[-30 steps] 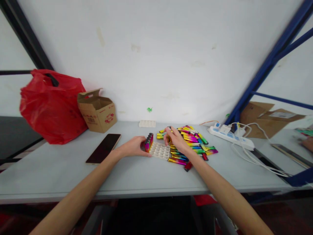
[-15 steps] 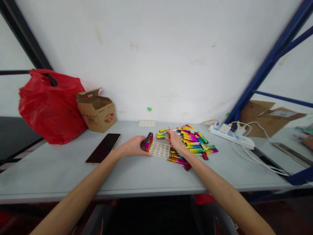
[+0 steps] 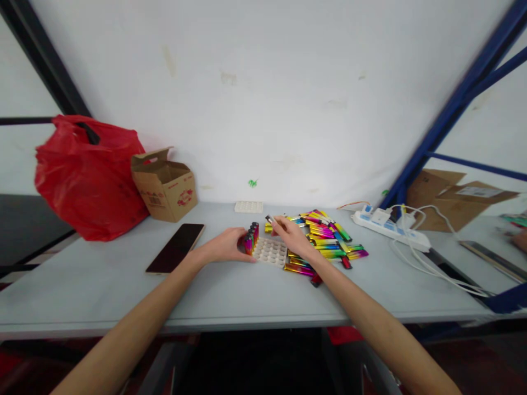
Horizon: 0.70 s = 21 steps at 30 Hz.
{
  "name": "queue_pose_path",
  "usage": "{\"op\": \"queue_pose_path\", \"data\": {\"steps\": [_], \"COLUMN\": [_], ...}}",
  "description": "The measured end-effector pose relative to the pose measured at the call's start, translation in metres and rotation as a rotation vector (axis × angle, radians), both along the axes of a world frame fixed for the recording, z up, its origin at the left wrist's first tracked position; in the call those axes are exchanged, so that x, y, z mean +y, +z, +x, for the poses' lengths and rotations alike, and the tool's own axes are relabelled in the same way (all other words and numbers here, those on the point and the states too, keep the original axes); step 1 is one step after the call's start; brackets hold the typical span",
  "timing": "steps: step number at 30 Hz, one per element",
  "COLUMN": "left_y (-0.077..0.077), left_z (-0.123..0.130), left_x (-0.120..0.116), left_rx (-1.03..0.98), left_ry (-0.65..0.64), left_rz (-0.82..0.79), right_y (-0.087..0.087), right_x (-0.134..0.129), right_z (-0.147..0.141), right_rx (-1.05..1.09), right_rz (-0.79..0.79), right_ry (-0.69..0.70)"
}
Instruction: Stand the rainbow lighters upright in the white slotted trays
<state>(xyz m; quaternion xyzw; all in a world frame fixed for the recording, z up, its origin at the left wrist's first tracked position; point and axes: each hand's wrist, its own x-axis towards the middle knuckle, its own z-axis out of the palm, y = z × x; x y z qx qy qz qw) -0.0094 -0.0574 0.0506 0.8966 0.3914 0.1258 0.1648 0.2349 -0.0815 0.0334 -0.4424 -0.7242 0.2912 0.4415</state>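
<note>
A white tray with rows of round holes [image 3: 272,251] lies flat on the table. Along its left end, several shiny pink and multicoloured lighters [image 3: 251,238] stand upright with their black tops up. My left hand [image 3: 225,245] is curled around that row, thumb at the near side and fingers behind. Just above the tray's far right part, my right hand [image 3: 291,236] pinches a lighter [image 3: 269,219], whose dark and silver top end sticks out to the left. To the right lies a loose pile of metallic multicoloured lighters [image 3: 325,237], partly hidden by my right hand and forearm.
A second white tray [image 3: 248,207] rests by the wall. Left of my hands are a phone [image 3: 176,248], an opened cardboard box [image 3: 168,189] and a red plastic bag [image 3: 90,181]. A power strip [image 3: 391,230] with white cables lies at the right.
My right hand has turned, so the lighter's top end now points out to the left beyond its fingers. The left hand still holds the row on the tray.
</note>
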Motion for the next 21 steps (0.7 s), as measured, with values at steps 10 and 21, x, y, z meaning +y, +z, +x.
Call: {"op": "queue_pose_path", "data": {"steps": [10, 21], "left_y": [0.000, 0.001], "left_z": [0.000, 0.000], "left_x": [0.000, -0.001], "left_rx": [-0.014, -0.010], "left_ry": [-0.014, -0.006], "left_rz": [-0.008, 0.001], "right_y": [-0.005, -0.007], "right_x": [-0.005, 0.000], "right_z": [-0.009, -0.014], "right_rx": [-0.172, -0.493], "right_rz": [0.113, 0.202], "right_ry": [-0.001, -0.018]}}
